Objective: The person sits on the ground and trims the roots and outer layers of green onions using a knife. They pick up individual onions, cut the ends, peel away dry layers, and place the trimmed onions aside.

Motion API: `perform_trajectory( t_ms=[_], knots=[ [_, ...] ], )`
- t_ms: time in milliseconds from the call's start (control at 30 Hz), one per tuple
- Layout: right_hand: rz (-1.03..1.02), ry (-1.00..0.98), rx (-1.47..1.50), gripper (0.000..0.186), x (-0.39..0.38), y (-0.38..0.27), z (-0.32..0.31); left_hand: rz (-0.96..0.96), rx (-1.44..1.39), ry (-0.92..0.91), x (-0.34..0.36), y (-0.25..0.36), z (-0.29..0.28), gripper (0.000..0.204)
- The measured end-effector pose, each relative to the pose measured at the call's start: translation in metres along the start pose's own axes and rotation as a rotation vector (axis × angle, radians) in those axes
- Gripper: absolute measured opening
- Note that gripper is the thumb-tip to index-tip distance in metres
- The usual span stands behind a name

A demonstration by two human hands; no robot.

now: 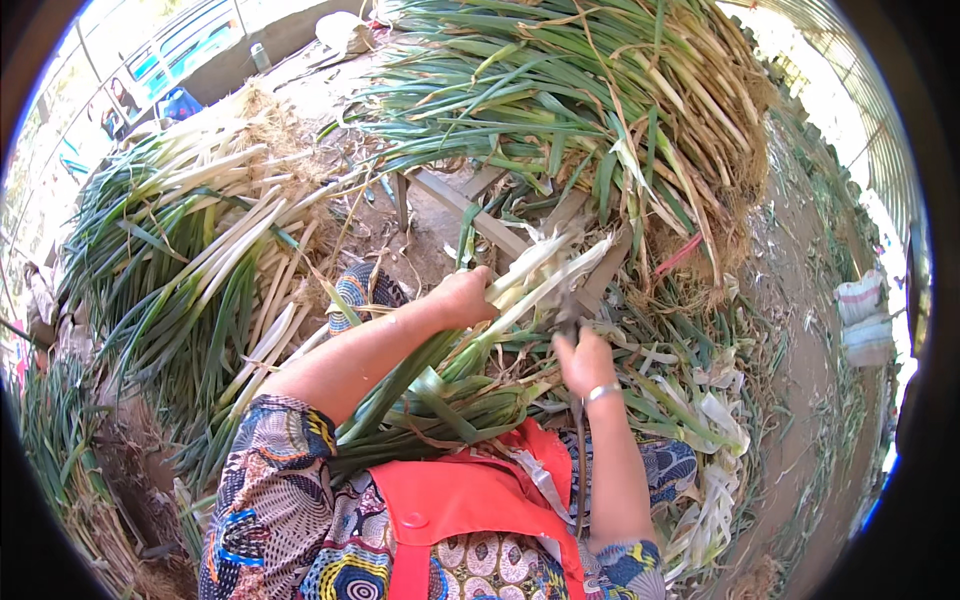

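My left hand (pixel 462 297) is closed around a few green onion stalks (pixel 540 285), white ends up and right, leaves trailing down-left into my lap. Just right of them, my right hand (pixel 585 360) grips a dark blade (pixel 565 315), blurred, beside or against the white stalks; whether it touches them I cannot tell. Green onion leaves (pixel 450 420) lie across the red apron (pixel 450 500) below both hands.
A large onion heap (pixel 570 80) rests on a wooden stand (pixel 435 195) ahead. A paler bundle pile (pixel 180 250) is left, more onions (pixel 60 460) lower left. Peeled scraps (pixel 710 440) lie right. Sacks (pixel 862 320) stand far right; a bottle (pixel 260 58) stands back left.
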State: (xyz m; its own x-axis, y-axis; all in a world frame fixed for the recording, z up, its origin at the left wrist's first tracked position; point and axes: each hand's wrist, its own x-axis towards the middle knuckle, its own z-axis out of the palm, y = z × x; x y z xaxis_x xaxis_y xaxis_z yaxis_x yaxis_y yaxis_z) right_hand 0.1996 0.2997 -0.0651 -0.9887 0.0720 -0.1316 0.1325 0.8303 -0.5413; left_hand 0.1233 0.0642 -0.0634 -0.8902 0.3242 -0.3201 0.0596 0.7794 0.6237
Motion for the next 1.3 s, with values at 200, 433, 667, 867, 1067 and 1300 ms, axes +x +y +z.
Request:
perform_trajectory(
  t_ms=[200, 433, 667, 867, 1067, 1300],
  knots=[
    [-0.001, 0.015, 0.041, 0.047, -0.032, 0.007, -0.008, -0.044, -0.268, -0.144, -0.023, -0.004, -0.028, 0.06],
    [0.128, 0.106, -0.017, 0.046, 0.001, 0.027, -0.004, -0.022, -0.104, -0.01, 0.009, -0.001, 0.059, 0.054],
    [0.167, 0.12, -0.015, 0.044, 0.009, 0.022, -0.001, -0.091, -0.246, -0.184, 0.023, 0.012, 0.054, 0.054],
    [-0.054, -0.108, 0.122, 0.041, -0.078, -0.013, -0.012, -0.102, -0.203, -0.22, -0.007, -0.002, 0.029, 0.045],
    [0.09, 0.09, -0.008, 0.042, -0.026, 0.022, -0.005, -0.122, -0.252, -0.212, -0.02, 0.007, 0.02, 0.047],
    [-0.136, -0.094, 0.159, 0.038, -0.095, -0.027, -0.025, -0.132, -0.24, -0.227, -0.049, 0.002, -0.01, 0.046]
  ],
)
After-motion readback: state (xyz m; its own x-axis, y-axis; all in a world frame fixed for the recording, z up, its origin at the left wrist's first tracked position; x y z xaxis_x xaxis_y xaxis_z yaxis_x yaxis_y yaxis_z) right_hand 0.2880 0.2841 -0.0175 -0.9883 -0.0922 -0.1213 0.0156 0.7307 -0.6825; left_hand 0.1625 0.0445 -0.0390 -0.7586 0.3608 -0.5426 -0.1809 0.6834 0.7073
